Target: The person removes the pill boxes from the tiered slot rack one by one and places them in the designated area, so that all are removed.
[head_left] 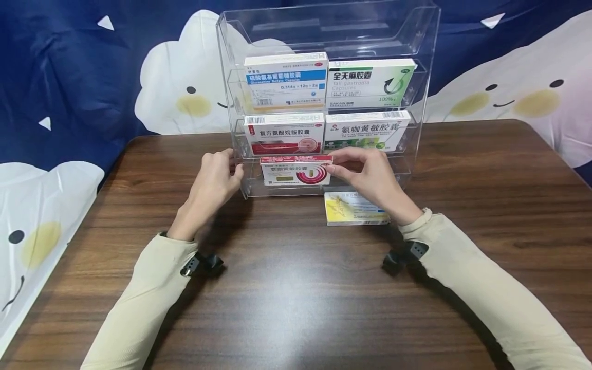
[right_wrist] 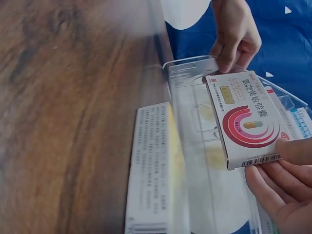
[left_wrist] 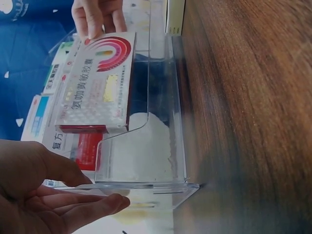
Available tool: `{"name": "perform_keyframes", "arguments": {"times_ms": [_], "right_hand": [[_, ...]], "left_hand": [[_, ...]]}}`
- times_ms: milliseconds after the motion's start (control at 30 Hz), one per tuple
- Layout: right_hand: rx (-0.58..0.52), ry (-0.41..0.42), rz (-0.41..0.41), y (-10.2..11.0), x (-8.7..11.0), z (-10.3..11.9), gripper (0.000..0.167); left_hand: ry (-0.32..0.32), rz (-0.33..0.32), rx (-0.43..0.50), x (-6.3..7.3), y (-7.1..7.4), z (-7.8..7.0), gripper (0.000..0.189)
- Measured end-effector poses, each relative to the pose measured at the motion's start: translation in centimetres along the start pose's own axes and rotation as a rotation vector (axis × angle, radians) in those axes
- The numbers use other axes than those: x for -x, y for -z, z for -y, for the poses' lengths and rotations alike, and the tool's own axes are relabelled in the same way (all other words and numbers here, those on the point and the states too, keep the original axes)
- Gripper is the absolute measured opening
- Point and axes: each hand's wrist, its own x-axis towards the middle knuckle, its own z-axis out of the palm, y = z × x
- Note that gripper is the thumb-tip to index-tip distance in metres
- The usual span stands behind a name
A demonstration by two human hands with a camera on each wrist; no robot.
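A clear plastic display rack [head_left: 333, 50] with stepped tiers stands on the wooden table. My left hand [head_left: 210, 177] grips its left side panel, thumb inside and fingers outside in the left wrist view. A white medicine box [head_left: 296, 173] with red rings and a red edge is pinched at its right end by my right hand [head_left: 370, 172]. This box is held at the lowest tier, left of the middle, and in the left wrist view it looks raised above the tier's floor [left_wrist: 141, 156]. Whether it touches the rack is unclear.
Upper tiers hold a blue-striped box [head_left: 285, 87], a green-white box [head_left: 370, 85], a red-white box [head_left: 283, 136] and a white-green box [head_left: 363, 133]. A yellow-white box [head_left: 351, 210] lies on the table [head_left: 287, 288] before the rack. A cloud-patterned curtain [head_left: 69, 103] hangs behind.
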Motion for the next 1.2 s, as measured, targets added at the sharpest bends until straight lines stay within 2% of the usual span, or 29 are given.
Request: {"name": "perform_keyframes", "arguments": {"times_ms": [133, 333, 667, 1067, 1200], "right_hand": [[-0.008, -0.020, 0.019, 0.2, 0.2, 0.3, 0.023], [-0.026, -0.049, 0.100, 0.2, 0.5, 0.6, 0.022], [0.007, -0.071, 0.184, -0.3, 0.8, 0.4, 0.021], [0.017, -0.056, 0.238, -0.9, 1.1, 0.1, 0.018], [0.004, -0.092, 0.270, -0.9, 1.0, 0.0, 0.019]], "left_hand": [[0.006, 0.010, 0.002, 0.0, 0.0, 0.0, 0.019], [0.017, 0.004, 0.016, 0.0, 0.0, -0.1, 0.020], [0.005, -0.008, 0.024, 0.0, -0.1, -0.1, 0.020], [-0.003, -0.020, 0.016, 0.1, -0.3, 0.0, 0.018], [0.005, -0.019, 0.017, 0.1, -0.2, 0.0, 0.020]]}}
